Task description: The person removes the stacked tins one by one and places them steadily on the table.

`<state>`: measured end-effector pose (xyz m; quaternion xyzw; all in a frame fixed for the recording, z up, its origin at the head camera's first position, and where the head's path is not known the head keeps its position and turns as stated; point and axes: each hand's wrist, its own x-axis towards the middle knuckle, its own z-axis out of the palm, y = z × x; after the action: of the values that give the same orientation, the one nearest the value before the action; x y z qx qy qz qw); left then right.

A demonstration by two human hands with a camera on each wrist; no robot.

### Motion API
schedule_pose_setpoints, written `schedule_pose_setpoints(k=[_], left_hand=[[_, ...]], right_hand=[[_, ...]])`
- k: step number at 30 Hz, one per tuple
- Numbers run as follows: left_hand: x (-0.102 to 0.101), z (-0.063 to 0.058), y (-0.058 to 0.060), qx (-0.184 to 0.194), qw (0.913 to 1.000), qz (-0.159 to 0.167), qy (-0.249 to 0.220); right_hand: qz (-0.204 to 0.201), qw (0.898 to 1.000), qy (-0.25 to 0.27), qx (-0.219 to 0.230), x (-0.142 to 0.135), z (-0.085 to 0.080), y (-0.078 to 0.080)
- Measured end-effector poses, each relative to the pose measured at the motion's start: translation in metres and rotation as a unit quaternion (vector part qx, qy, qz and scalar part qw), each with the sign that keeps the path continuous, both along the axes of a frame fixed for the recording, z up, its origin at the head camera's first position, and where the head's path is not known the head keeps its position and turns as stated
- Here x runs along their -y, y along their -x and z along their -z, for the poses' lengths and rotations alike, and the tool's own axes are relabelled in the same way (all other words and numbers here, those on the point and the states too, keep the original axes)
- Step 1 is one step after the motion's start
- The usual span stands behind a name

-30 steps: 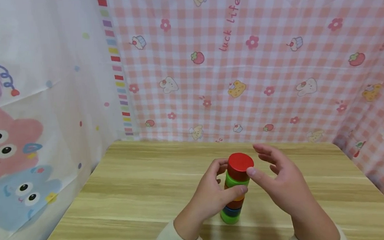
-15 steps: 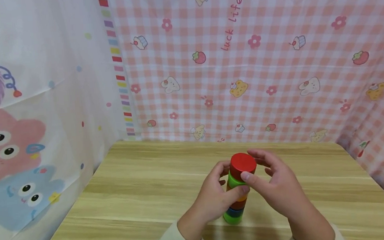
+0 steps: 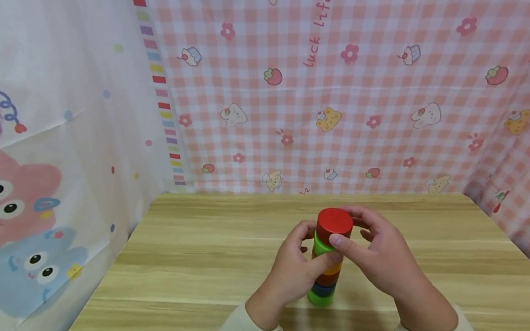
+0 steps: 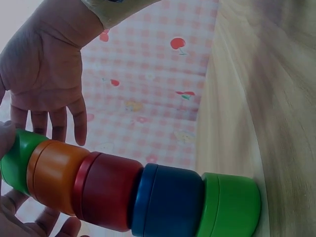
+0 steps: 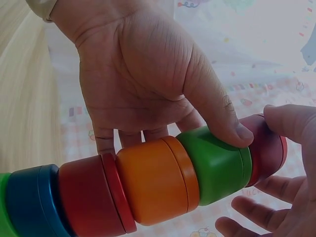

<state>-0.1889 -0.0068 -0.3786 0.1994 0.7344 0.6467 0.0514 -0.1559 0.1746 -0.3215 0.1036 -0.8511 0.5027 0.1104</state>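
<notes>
The stack (image 3: 327,279) of 6 pieces stands on the table (image 3: 184,261), coloured green, blue, red, orange, green, red from the bottom up. My left hand (image 3: 294,267) grips the upper green piece (image 5: 215,165), fingers behind; my right hand (image 3: 384,259) grasps the red top piece (image 3: 335,223).

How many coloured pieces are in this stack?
6, from the table up: lower green piece, blue piece, lower red piece, orange piece, upper green piece, upper red piece. Some are partly covered; none looks wholly hidden.
</notes>
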Motion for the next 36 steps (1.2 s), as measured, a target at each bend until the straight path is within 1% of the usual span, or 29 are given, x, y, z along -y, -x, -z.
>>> schedule_pose_setpoints(k=[5,11,16,22,30,36], left_hand=[[0.0,0.002,0.001,-0.002,1.0,-0.002,-0.001],[-0.001,0.002,0.002,-0.004,1.0,0.001,0.001],[0.0,0.002,0.002,-0.005,1.0,0.004,-0.003],[0.0,0.001,0.001,-0.006,1.0,0.005,0.001],[0.001,0.002,0.001,-0.009,0.9999,0.003,-0.003],[0.002,0.001,0.002,-0.008,1.0,0.005,0.0]], right_hand=[[0.006,1.0,0.01,-0.013,-0.001,0.001,0.001],[0.013,0.999,0.04,-0.033,-0.004,0.001,0.004],[0.013,0.997,0.064,-0.048,-0.007,0.002,0.008],[0.021,0.994,0.092,-0.059,-0.015,0.006,0.014],[0.053,0.993,0.092,-0.049,-0.023,0.011,0.024],[0.059,0.994,0.084,-0.034,-0.028,0.018,0.032]])
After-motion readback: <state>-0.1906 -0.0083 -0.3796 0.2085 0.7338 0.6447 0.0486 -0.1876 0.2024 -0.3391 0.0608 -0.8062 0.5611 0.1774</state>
